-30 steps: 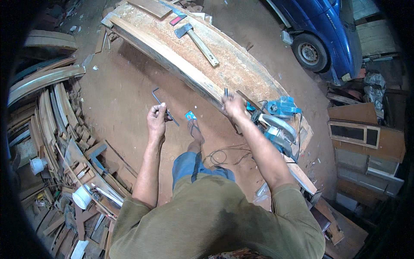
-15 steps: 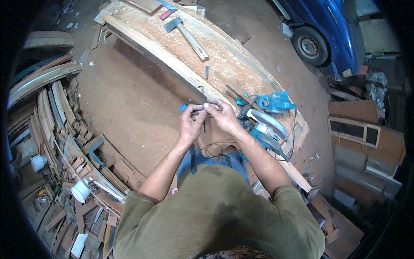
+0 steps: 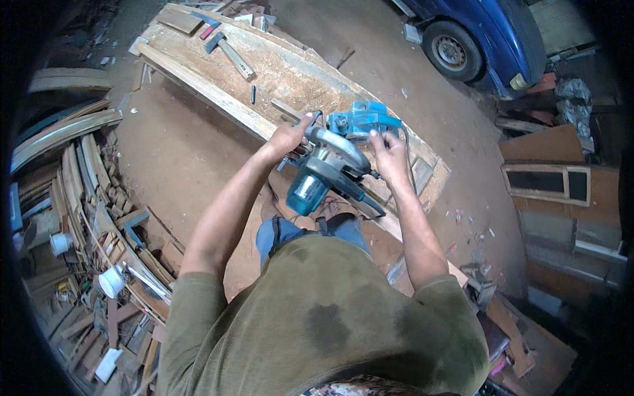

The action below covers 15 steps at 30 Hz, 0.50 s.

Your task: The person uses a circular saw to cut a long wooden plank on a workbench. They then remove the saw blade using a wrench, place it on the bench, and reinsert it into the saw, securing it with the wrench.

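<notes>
A teal circular saw with a grey blade guard sits tilted over the near edge of the wooden workbench. My left hand is closed on the saw's left end, by the guard and base plate. To the right of the saw, my right hand has its fingers curled together; what they hold, if anything, is hidden. Just behind that hand stands a blue electric planer. A dark cord runs down beside it.
A hammer, a red-and-blue tool and a small dark rod lie on the sawdust-covered bench. Stacked wood offcuts fill the left side. A blue vehicle stands at the far right.
My hands were together in front of me, left of the saw; they have parted. My left hand has taken hold of the saw, now turned and nearer me, and my right hand has moved beside the planer.
</notes>
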Tool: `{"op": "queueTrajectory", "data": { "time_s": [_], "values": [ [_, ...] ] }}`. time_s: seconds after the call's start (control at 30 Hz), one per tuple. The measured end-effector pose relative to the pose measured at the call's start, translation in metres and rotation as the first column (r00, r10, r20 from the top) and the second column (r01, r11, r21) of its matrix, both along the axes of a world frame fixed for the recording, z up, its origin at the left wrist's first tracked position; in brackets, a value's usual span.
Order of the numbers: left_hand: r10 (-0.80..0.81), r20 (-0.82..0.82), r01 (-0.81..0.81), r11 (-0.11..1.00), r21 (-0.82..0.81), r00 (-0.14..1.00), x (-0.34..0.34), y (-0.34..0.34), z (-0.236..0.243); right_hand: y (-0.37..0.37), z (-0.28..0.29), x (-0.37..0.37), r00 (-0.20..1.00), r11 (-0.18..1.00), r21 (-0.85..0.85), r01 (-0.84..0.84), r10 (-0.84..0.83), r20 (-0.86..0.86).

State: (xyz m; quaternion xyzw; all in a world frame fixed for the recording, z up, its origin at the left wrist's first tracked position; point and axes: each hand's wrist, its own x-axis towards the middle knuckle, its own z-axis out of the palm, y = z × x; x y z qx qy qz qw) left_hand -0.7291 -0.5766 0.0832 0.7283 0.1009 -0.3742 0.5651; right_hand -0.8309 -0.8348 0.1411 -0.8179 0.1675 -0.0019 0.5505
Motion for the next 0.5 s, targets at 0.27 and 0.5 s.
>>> {"op": "queueTrajectory", "data": {
  "time_s": [0.27,0.5],
  "values": [
    [-0.161,-0.305,0.201,0.974,0.104,0.938,0.025,-0.049,-0.021,-0.066,-0.115,-0.008,0.814,0.968,0.179,-0.176,0.245,-0.527],
    [0.113,-0.115,-0.111,0.993,0.029,0.987,-0.009,-0.042,-0.021,-0.050,-0.092,-0.019,0.717,0.895,0.421,-0.151,0.392,-0.576]
  ]
}}
